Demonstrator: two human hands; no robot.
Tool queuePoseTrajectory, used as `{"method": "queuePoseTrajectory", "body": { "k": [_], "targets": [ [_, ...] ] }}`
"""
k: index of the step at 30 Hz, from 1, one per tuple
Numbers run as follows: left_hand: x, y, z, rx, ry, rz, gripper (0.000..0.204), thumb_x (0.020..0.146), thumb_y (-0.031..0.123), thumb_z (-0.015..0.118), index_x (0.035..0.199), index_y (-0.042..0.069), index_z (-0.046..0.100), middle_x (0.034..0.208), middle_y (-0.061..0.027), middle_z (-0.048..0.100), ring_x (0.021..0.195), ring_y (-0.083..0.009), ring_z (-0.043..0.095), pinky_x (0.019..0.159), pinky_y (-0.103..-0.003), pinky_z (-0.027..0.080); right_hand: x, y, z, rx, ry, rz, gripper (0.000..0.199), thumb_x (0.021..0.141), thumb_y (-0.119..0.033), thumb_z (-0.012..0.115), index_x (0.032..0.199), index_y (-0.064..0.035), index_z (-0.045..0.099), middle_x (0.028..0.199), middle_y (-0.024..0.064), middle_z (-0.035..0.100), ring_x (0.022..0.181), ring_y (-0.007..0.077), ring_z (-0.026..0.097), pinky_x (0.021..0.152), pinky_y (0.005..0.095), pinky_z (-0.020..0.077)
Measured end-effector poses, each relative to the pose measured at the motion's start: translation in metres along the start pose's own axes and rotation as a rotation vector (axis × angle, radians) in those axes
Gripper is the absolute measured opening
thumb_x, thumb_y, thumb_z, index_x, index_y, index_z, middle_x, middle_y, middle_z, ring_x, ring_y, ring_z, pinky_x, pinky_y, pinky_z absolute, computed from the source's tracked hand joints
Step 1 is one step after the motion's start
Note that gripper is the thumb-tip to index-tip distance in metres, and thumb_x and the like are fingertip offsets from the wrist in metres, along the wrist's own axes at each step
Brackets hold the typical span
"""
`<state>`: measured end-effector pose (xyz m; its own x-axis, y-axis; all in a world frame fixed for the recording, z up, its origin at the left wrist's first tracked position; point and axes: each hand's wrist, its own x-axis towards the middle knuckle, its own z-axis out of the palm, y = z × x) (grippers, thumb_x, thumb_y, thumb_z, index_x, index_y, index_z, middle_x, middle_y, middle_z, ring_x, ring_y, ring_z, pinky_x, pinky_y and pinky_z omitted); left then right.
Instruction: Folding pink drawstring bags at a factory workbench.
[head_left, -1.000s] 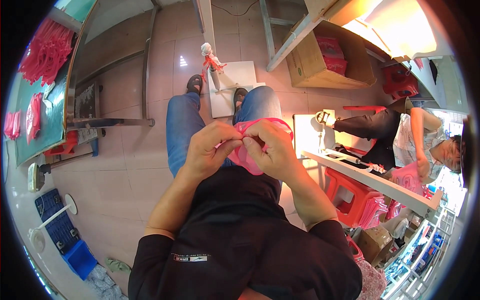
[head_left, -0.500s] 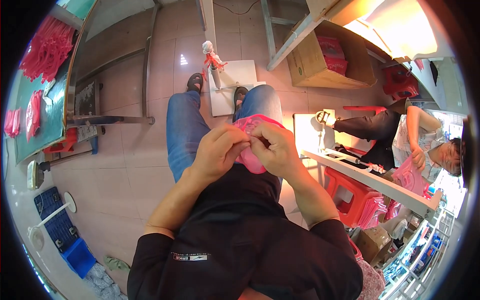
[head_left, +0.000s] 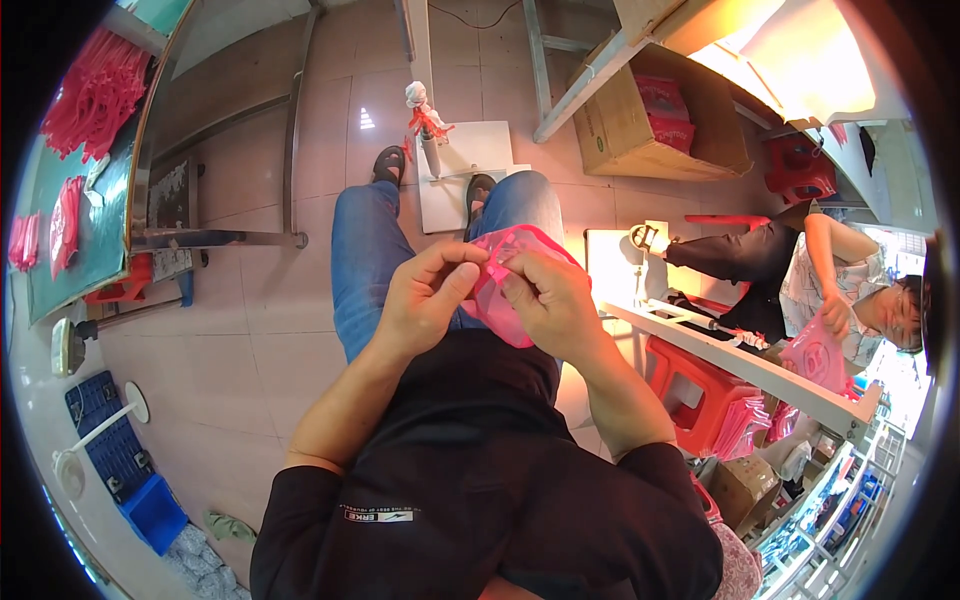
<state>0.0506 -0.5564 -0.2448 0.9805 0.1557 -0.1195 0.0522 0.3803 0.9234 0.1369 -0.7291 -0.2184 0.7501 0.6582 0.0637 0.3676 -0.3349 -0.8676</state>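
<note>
A thin, see-through pink pouch (head_left: 512, 325) with a darker pink rim lies over my lap. My right hand (head_left: 552, 305) is closed on it, thumb and forefinger pinching its upper edge, where a small bunched bit of pink shows. Close by on the left, my left hand (head_left: 425, 305) has its thumb and forefinger apart, the forefinger's tip reaching the pouch's left edge. The hands no longer meet; only a narrow gap separates their fingertips. Part of the pouch is hidden beneath my right hand.
At the right, a co-worker (head_left: 845, 290) holds a pink pouch (head_left: 815, 355). Pink pouches hang from a red stool (head_left: 690, 395). A cardboard box (head_left: 620, 130) holds more pink items. A teal table (head_left: 95, 235) carries pink bundles (head_left: 95, 95). A white-topped post (head_left: 430, 150) stands before my feet.
My left hand has drawn slightly left, away from my right, and its thumb and forefinger have parted. More of the pouch's top shows. The co-worker's pouch is spread wider.
</note>
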Motion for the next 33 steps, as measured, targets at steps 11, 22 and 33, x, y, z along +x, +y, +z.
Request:
{"method": "queuePoseTrajectory", "body": {
  "k": [11,22,33],
  "targets": [
    [-0.006,-0.001,0.000,0.224,0.003,0.088,0.011,0.098,0.005,0.064,0.108,0.000,0.065,0.095,0.0010,0.064,0.085,-0.0049,0.057,0.076,-0.020,0.047,0.002,-0.006,0.002,-0.111,0.020,-0.060,0.007,0.088,-0.006,0.068,0.092,-0.0013,0.064,0.079,0.0147,0.065,0.072,0.0292,0.065,0.065,0.0366,0.0504],
    [-0.005,0.001,0.001,0.064,-0.010,0.020,0.010,0.098,0.005,0.064,0.107,0.001,0.065,0.093,0.0004,0.064,0.082,-0.0049,0.058,0.073,-0.021,0.048,0.000,-0.002,0.002,0.008,0.081,-0.079,0.014,0.086,-0.001,0.071,0.099,-0.0006,0.065,0.083,0.0121,0.066,0.072,0.0215,0.064,0.065,0.0307,0.0511],
    [-0.008,0.011,0.005,0.194,-0.017,0.113,0.013,0.098,0.003,0.062,0.111,0.001,0.061,0.101,-0.0015,0.063,0.089,-0.0062,0.059,0.082,-0.022,0.048,-0.008,0.002,0.000,0.062,0.059,-0.158,0.020,0.087,-0.004,0.072,0.104,-0.0042,0.061,0.084,0.0089,0.067,0.069,0.0232,0.068,0.061,0.0324,0.0525]
  ]
}}
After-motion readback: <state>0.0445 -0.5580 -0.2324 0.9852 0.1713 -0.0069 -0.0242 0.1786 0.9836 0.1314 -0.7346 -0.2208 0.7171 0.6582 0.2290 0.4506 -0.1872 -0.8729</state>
